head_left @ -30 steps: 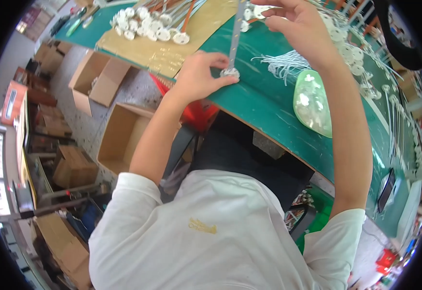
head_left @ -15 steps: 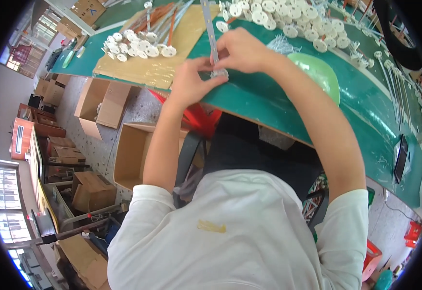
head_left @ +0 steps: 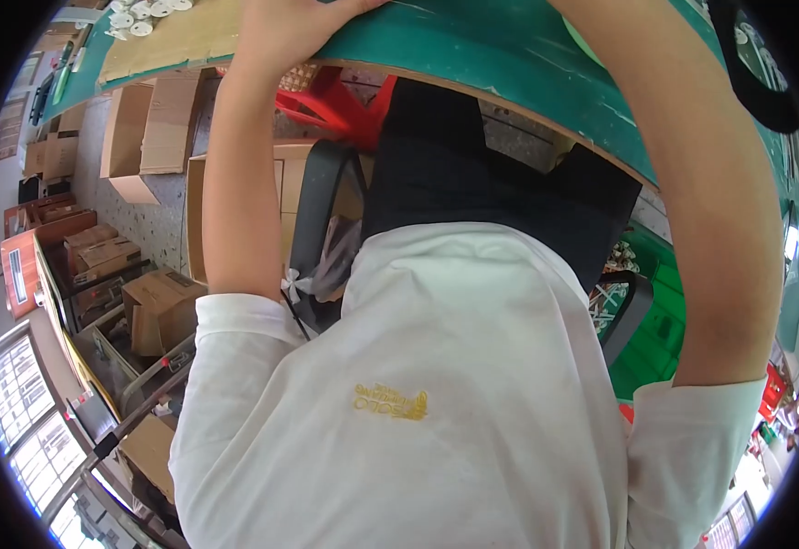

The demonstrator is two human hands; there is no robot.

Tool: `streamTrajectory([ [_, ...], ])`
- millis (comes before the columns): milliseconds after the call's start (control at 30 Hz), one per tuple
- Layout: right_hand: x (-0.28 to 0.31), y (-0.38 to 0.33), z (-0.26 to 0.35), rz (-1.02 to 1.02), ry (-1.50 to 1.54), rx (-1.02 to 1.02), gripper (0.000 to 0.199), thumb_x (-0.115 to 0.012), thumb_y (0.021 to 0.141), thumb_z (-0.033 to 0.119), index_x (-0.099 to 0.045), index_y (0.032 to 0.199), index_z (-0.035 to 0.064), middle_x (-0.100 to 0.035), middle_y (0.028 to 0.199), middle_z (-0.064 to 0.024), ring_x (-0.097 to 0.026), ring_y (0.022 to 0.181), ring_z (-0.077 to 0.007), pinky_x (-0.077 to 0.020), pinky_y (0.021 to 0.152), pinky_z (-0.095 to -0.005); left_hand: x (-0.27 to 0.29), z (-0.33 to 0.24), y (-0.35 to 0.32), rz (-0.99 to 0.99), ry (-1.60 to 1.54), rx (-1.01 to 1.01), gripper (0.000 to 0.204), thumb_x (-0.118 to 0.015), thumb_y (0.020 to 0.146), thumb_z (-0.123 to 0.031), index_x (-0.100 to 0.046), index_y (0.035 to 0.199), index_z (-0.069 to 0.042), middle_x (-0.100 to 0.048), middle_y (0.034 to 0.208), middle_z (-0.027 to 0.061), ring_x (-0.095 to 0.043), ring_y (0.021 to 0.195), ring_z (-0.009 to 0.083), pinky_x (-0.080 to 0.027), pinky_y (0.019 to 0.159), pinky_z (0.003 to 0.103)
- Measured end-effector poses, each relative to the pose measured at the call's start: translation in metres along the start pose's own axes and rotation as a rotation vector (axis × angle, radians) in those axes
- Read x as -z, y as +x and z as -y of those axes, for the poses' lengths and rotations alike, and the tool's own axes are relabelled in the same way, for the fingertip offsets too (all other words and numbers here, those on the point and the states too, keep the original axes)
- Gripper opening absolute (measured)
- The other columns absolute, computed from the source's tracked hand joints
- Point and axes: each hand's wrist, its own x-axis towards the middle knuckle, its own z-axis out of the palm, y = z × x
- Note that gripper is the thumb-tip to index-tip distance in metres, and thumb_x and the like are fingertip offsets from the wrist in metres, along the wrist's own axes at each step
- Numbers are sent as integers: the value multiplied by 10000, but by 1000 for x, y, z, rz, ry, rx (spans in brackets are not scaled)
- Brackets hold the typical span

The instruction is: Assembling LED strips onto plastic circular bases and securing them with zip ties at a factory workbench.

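My left hand point(head_left: 291, 32) is at the top edge of the view, over the front part of the green tabletop point(head_left: 436, 41). Its thumb points to the right, while the other fingers are cut off by the frame, so whatever they hold is hidden. Only the forearm of my right arm point(head_left: 692, 156) shows, reaching up across the table's front edge; the right hand itself lies beyond the top of the picture. Several white discs point(head_left: 143, 13) rest on a tan cardboard sheet point(head_left: 180, 41) at the upper left.
Below the table, left of my legs, are a red plastic stool point(head_left: 335, 101) and open cardboard boxes point(head_left: 169, 123). A black chair armrest point(head_left: 321, 183) is beside my left side. A green crate point(head_left: 660, 311) stands on the right. The rim of a light green object point(head_left: 584, 41) shows near my right arm.
The view has tilted down toward my body. Both hands, earlier together at a perforated metal strip and a small disc piece, have shifted to or past the top edge; the strip is out of sight.
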Motion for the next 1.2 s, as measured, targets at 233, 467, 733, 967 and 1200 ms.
streamTrajectory([
  [233, 13, -7, 8, 108, 197, -160, 128, -688, 629, 127, -676, 663, 5, -633, 677, -218, -639, 662, -391, -515, 614, -427, 14, 10, 14, 15, 162, -120, 449, -801, 752, -187, -657, 1132, 2, -721, 962, 127, -694, 895, 198, -533, 806, 316],
  [467, -4, -8, -6, 23, 129, -69, 166, -706, 654, 160, -723, 770, 43, -636, 671, -186, -647, 697, -352, -507, 636, -401, 21, 8, 10, 48, 110, -105, 348, -794, 781, -145, -688, 1078, 1, -733, 944, 94, -689, 905, 154, -517, 850, 305],
  [733, 89, -46, 22, -31, 284, -125, 135, -727, 703, 125, -728, 805, 37, -682, 707, -118, -676, 668, -243, -519, 638, -343, 20, -45, 6, 72, -372, -198, 241, -589, 953, -7, -626, 1179, 69, -704, 1017, 94, -652, 950, 125, -501, 836, 242],
  [967, 167, -99, 32, -207, 520, -305, 153, -745, 751, 24, -689, 888, -14, -681, 735, -59, -681, 706, -123, -551, 686, -274, -14, -130, 29, 183, -498, -358, 195, -595, 936, 15, -648, 1118, 58, -706, 968, 85, -649, 888, 108, -511, 773, 237],
  [1200, 221, -129, 43, -455, 515, -407, 166, -754, 756, -14, -691, 909, -8, -680, 748, -39, -655, 694, -82, -527, 643, -231, -32, -198, 70, 317, -661, -575, 255, -640, 865, 60, -635, 1118, 89, -702, 1013, 128, -674, 919, 154, -536, 831, 284],
])
